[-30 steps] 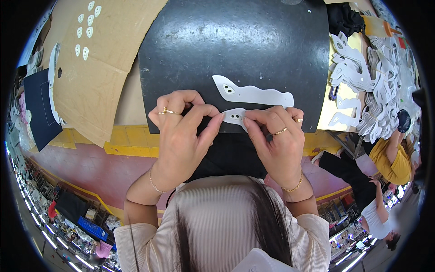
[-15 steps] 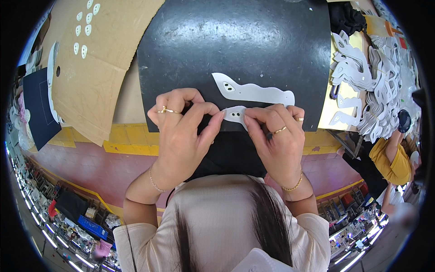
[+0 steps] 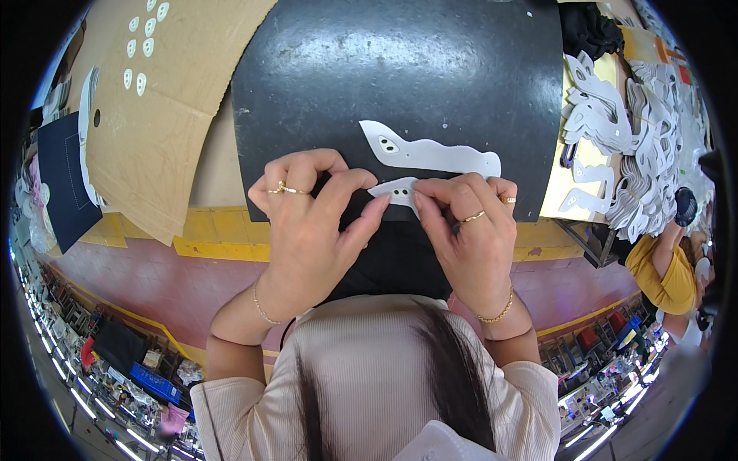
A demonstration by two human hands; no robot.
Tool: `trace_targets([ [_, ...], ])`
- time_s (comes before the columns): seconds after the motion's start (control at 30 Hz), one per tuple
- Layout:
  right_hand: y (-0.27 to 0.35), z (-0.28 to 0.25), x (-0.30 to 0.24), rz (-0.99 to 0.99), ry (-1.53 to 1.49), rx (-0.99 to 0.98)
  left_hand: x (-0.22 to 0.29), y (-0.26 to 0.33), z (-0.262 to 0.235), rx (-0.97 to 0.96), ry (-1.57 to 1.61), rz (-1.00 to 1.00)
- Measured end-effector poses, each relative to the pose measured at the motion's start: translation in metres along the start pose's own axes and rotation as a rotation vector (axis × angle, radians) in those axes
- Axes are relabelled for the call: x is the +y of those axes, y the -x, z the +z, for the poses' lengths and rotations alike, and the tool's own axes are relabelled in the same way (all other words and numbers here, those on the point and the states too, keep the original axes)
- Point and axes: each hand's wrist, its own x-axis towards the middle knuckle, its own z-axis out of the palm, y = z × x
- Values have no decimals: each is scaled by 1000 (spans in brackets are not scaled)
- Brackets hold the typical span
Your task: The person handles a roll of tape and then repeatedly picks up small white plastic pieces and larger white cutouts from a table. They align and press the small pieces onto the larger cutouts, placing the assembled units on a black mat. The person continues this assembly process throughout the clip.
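A white cut-out shoe piece (image 3: 400,186) with a small oval patch and dark holes lies at the near edge of a black work mat (image 3: 346,84). The thumb and bent index finger of my left hand (image 3: 311,211) pinch its left end. My right hand (image 3: 475,230) grips the same piece from the right, fingers curled and covering most of that side. Just beyond my hands lies a second white piece (image 3: 438,156), flat and wavy-edged, with a similar holed patch near its left tip.
Brown cardboard (image 3: 165,115) on the left carries several small white holed patches (image 3: 149,48). Stacked white-grey cut pieces (image 3: 642,154) crowd the right side, beside a black cloth bundle (image 3: 588,32). A person in a yellow top (image 3: 663,273) is at the far right.
My left thumb and index finger have shifted slightly right along the held piece, and the thumb has moved up onto it. My right hand has barely moved.
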Motion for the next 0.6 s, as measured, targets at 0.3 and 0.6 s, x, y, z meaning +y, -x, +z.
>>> trace_targets([
  [0.3, 2, 4, 1, -63, 75, 50, 3, 1, 0, -22, -28, 65],
  [0.6, 1, -7, 4, -110, 126, -4, -2, 5, 5, 12, -67, 207],
])
